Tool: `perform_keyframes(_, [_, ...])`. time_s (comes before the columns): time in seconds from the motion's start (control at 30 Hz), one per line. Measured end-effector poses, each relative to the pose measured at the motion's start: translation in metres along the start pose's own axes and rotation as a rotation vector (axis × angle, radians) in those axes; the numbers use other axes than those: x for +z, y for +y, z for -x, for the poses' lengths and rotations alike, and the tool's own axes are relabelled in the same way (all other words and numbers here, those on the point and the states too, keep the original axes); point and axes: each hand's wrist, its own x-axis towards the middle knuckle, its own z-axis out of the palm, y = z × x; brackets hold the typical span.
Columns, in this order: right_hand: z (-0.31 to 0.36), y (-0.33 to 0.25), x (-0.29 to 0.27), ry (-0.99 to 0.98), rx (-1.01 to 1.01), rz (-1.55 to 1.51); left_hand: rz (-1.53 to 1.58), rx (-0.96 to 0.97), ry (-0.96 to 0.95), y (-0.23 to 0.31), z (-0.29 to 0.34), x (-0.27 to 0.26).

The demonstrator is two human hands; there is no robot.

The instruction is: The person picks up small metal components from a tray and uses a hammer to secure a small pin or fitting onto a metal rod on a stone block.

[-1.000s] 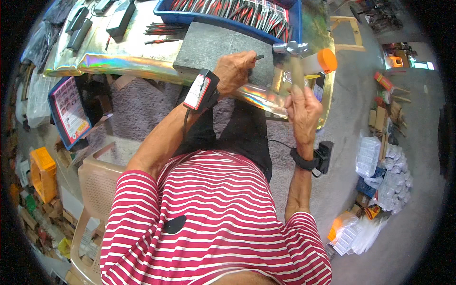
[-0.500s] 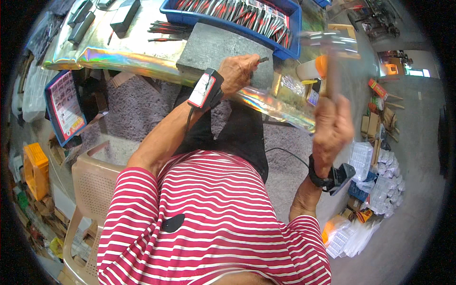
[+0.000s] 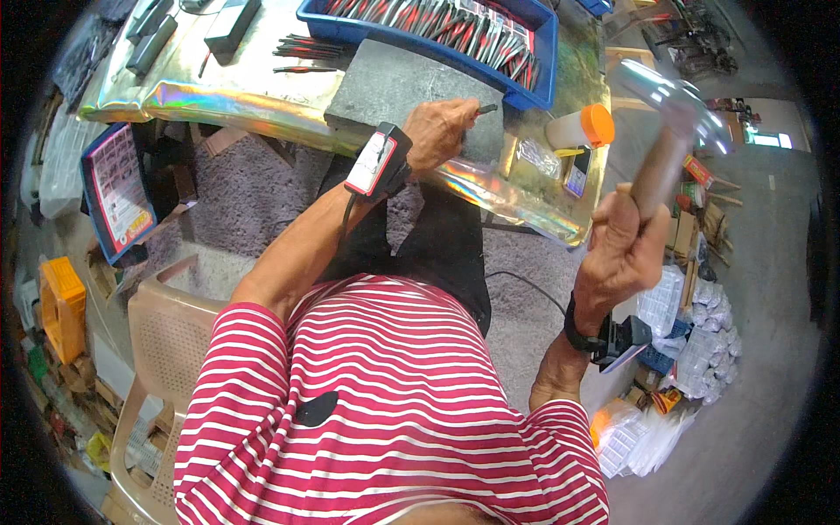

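Note:
My left hand (image 3: 439, 133) rests on a grey stone block (image 3: 389, 83) at the table's near edge. Its fingers are closed round a slim dark piece (image 3: 487, 109), whose tip sticks out to the right; most of it is hidden. Raised to the right of the table, my right hand (image 3: 619, 249) grips a hammer (image 3: 658, 173) by its wooden handle. The shiny metal head is smeared by motion and points up and away from the block.
Behind the block stands a blue tray (image 3: 553, 61) full of slim red, black and silver pieces. More such pieces (image 3: 308, 48) lie left of it. A white jar with an orange lid (image 3: 598, 125) stands at the right. A plastic chair (image 3: 175, 341) is at my left.
My right hand and the hammer have swung outward to the right, away from the block. My left hand stays on the block with the slim piece.

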Motion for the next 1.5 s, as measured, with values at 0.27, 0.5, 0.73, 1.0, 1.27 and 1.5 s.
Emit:
perform_keyframes(0.27, [0.015, 0.042, 0.031, -0.249, -0.119, 0.201, -0.007, 0.025, 0.010, 0.001, 0.000, -0.001])
perform_keyframes(0.5, [0.036, 0.081, 0.069, -0.312, 0.359, -0.241, -0.001, 0.033, 0.022, 0.005, -0.002, 0.002])
perform_keyframes(0.73, [0.047, 0.087, 0.105, -0.356, 0.888, -0.837, 0.105, -0.121, 0.016, 0.005, -0.011, -0.014])
perform_keyframes(1.0, [0.054, 0.088, 0.116, -0.440, 0.975, -0.919, -0.018, -0.258, 0.234, -0.056, -0.073, -0.057])
perform_keyframes(1.27, [0.051, 0.093, 0.116, -0.537, 0.958, -0.875, -0.521, -0.230, 0.054, -0.139, -0.092, -0.068])
perform_keyframes(1.5, [0.049, 0.095, 0.115, -0.563, 0.972, -0.891, -0.513, -0.295, -0.035, -0.128, -0.097, -0.071])
